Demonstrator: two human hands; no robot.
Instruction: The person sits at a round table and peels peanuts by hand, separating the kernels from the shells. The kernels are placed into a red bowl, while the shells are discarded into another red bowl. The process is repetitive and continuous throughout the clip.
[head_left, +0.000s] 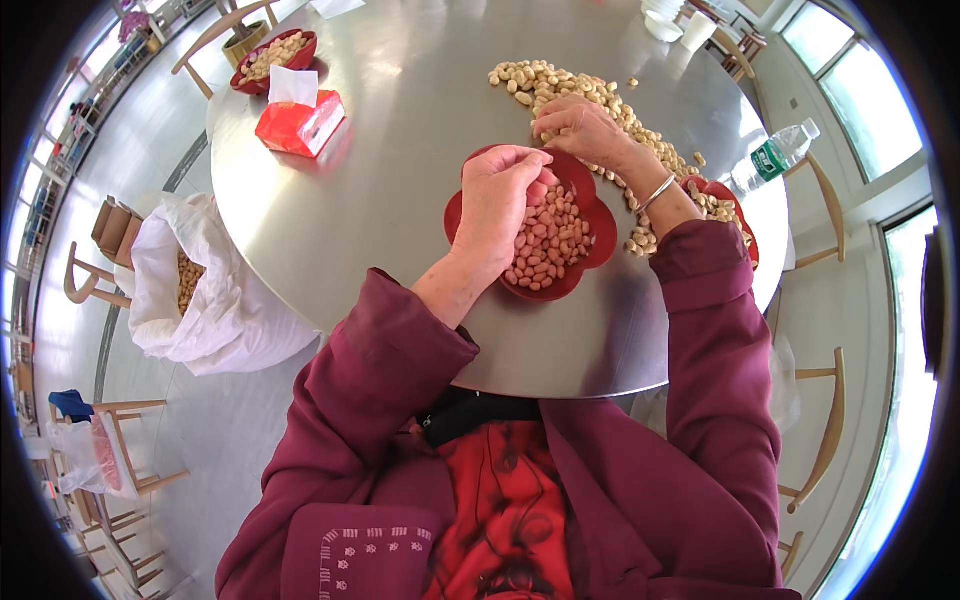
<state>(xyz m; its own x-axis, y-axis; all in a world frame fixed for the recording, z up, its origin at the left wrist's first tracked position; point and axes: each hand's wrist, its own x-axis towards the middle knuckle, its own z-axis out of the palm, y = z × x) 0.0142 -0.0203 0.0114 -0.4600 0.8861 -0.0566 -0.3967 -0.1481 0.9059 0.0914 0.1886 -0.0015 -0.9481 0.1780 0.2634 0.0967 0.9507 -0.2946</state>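
A red flower-shaped bowl (600, 225) on the steel table holds shelled peanut kernels (547, 240) with pinkish skins. Over its left and far part hovers my left hand (499, 191), thumb against curled fingers; whether anything is inside is hidden. My right hand (581, 129), a silver bangle on its wrist, reaches beyond the bowl to a long pile of unshelled peanuts (649, 142). Its fingertips touch down at the pile's near edge, and what they grasp cannot be made out. Under my right forearm the pile continues toward a second red bowl (746, 217) containing peanut shells.
The round steel table (390, 202) carries a red tissue pack (300, 124), another red bowl (277, 60) of peanuts or shells, a plastic bottle (772, 157) and white cups (697, 31). A white sack (225, 300) of peanuts stands left; wooden chairs (825, 435) surround the table.
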